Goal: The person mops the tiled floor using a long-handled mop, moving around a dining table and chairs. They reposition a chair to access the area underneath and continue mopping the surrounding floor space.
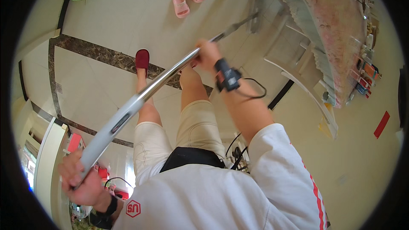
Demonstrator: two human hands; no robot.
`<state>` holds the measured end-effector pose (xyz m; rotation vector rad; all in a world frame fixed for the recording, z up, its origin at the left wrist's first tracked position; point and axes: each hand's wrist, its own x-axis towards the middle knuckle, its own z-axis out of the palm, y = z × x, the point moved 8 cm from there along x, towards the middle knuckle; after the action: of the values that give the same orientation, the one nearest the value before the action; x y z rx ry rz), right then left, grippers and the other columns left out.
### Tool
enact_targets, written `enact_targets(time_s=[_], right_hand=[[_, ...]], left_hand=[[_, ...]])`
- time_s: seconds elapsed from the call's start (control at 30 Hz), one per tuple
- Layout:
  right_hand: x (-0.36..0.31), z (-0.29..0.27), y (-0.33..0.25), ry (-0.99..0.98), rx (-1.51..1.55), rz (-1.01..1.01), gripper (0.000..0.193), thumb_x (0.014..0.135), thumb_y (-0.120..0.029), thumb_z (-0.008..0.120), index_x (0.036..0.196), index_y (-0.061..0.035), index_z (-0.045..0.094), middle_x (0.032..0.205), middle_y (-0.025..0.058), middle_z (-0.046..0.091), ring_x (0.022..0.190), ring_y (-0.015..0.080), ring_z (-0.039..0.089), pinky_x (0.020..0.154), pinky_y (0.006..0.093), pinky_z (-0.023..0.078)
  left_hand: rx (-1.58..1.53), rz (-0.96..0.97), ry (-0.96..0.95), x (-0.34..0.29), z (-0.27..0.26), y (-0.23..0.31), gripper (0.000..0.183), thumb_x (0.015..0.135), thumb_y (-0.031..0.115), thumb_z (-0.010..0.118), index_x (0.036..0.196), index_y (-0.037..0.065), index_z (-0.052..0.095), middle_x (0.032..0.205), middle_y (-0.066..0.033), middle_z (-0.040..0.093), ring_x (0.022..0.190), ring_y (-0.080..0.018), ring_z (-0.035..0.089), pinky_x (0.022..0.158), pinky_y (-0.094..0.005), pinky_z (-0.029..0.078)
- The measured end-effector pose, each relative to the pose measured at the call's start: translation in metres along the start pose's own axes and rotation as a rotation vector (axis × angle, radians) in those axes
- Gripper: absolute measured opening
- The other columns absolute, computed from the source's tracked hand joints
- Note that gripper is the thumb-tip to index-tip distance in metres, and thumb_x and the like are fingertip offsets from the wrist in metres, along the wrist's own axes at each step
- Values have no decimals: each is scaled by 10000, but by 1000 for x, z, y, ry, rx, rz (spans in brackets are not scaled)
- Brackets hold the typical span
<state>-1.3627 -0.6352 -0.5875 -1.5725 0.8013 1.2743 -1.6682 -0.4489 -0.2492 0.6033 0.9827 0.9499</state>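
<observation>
Left hand [83, 181] and right hand [208, 55] are gripping a long silver-and-grey tubular metal pole [147, 92], fingers curled around it, tip pointing right of the pink open-toed slippers [181, 8]. Looking mid-job, can't tell what's left.

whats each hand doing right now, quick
Left hand: closed, holding the long pole near its grey end.
Right hand: closed on the same pole farther along, slightly blurred.
</observation>
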Motion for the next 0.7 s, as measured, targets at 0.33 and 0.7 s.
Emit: enact_targets(time_s=[0.33, 0.7], right_hand=[[-112, 41, 60, 54, 11, 60, 143, 766, -32, 513, 828, 1, 388, 671, 116, 472, 518, 239, 529, 478, 392, 531], [-40, -57, -49, -121, 428, -81, 127, 789, -108, 528, 704, -63, 444, 534, 68, 476, 509, 226, 492, 519, 338, 448]], left_hand=[[185, 262, -100, -59, -15, 121, 310, 763, 247, 565, 627, 168, 298, 617, 32, 330, 650, -118, 362, 839, -308, 321], [281, 166, -840, -51, 108, 9, 139, 704, 182, 672, 658, 120, 558, 639, 3, 613, 619, -201, 640, 742, -369, 461]])
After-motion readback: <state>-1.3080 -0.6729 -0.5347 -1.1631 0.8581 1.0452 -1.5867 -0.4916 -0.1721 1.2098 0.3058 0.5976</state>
